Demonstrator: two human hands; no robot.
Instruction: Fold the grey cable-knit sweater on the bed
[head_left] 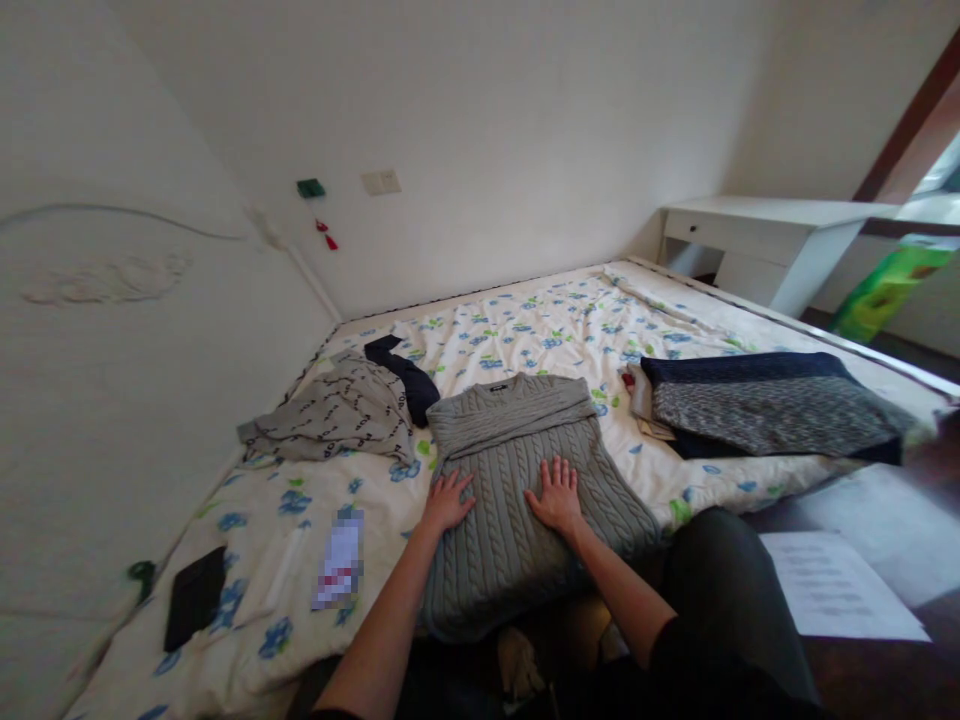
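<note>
A grey cable-knit sweater (517,430) lies front-down on the bed, its sleeves folded across the upper part below the collar. Its lower hem hangs over the bed's near edge. My left hand (448,500) rests flat on the left side of the knit, fingers stretched out. On the right half, my right hand (556,495) presses flat with its fingers spread. Neither hand grips the cloth; both palms are hidden from above.
A printed grey garment (337,410) lies crumpled with a dark one (409,375) at left. Folded dark knitwear (765,405) is stacked at right. A black flat object (195,597) lies near the left edge. Printed paper (840,585) is beside my knee; a white desk (757,235) stands behind.
</note>
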